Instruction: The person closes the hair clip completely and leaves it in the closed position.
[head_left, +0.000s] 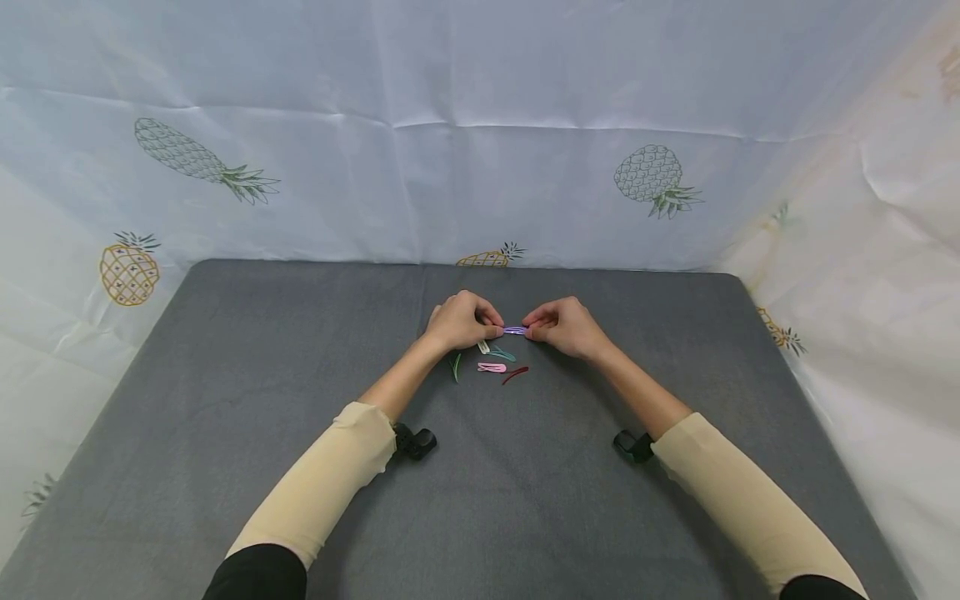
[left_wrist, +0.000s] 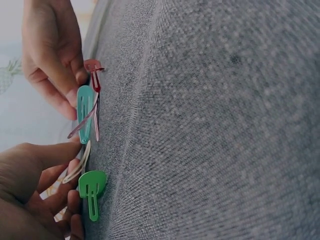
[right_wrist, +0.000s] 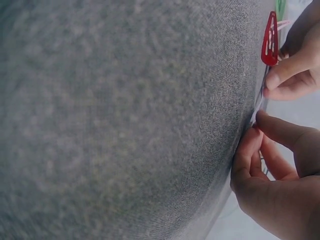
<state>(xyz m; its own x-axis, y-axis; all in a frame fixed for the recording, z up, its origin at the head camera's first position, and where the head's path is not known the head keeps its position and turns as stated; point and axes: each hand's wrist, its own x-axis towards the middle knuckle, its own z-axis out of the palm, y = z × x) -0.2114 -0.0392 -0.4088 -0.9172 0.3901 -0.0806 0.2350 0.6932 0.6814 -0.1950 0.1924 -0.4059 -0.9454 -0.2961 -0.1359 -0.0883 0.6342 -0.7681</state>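
A purple snap hair clip is held level between both hands at the far middle of the table. My left hand pinches its left end between thumb and fingers. The thumb and fingers of my right hand pinch the right end. Nearer than the hands lie a white clip, a teal clip, a green clip, a pink clip and a red clip. In the right wrist view the fingers hide most of the purple clip.
A grey cloth covers the table. Behind it hangs a white curtain printed with pineapples, which also runs along the sides. Dark wrist cameras sit at the left cuff and the right cuff.
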